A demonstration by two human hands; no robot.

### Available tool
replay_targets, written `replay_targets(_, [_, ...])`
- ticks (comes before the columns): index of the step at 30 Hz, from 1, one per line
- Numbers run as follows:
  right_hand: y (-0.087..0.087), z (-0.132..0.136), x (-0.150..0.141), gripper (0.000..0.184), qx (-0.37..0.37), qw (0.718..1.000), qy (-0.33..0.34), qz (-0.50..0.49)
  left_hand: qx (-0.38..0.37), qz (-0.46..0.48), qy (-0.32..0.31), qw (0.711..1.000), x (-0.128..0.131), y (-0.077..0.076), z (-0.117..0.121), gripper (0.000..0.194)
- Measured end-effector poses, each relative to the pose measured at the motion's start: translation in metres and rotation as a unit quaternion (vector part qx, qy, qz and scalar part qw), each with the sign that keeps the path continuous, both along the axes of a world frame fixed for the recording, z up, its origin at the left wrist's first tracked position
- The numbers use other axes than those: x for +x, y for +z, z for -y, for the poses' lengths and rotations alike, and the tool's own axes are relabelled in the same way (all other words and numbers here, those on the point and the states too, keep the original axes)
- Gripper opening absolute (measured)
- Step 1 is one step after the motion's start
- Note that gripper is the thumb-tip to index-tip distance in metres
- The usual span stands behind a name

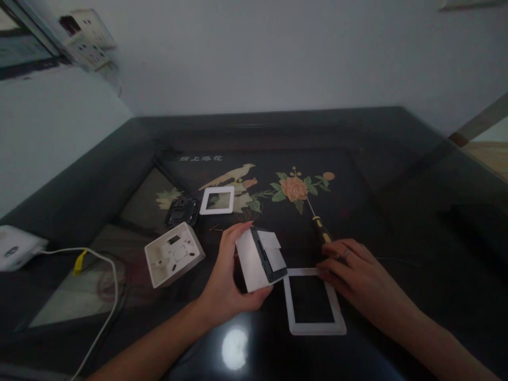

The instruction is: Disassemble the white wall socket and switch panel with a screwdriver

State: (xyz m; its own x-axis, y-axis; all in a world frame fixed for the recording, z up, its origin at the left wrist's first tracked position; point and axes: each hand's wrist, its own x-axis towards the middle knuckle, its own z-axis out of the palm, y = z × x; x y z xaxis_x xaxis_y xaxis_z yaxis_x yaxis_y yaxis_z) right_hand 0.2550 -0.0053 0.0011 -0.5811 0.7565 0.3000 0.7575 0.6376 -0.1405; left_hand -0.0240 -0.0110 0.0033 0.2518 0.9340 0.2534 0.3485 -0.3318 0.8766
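Note:
My left hand point(234, 280) is wrapped round a white wall-switch box point(252, 262), held tilted above the table. A dark-backed switch with white rockers point(273, 255) is fitted on the box's open side. At the upper right corner of a white rectangular switch frame point(317, 329), my right hand point(353, 270) has its fingers curled on the rim. The frame's upper left corner appears to meet the switch in my left hand. Just beyond my right fingers lies a yellow-and-black screwdriver point(320, 228), its shaft pointing away.
A white mounting box point(174, 254) stands left of my left hand, open side up. Behind it are a black backing plate point(182, 211) and a white square frame point(217, 201). Small screws point(216, 228) lie nearby. A white cable point(115, 275) runs along the left.

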Motion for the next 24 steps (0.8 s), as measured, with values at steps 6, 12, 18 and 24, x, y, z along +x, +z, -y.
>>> replay_targets(6, [0.015,-0.006,0.009,0.017,-0.240,0.966,-0.021,-0.098,-0.076,0.022,-0.013,0.997,0.002,0.015,0.003,0.083])
replay_targets(12, [0.043,-0.018,0.032,0.017,-0.407,0.874,-0.123,-0.235,-0.050,-0.067,-0.034,0.996,-0.002,0.026,-0.001,0.083])
replay_targets(18, [0.057,-0.089,0.002,0.026,-0.346,0.808,-0.166,-0.448,-0.027,-0.135,-0.038,0.990,-0.005,0.029,-0.001,0.073])
replay_targets(24, [0.019,-0.158,-0.111,0.033,-0.443,0.793,-0.136,-0.396,-0.015,-0.203,-0.040,0.978,-0.002,0.033,0.003,0.072])
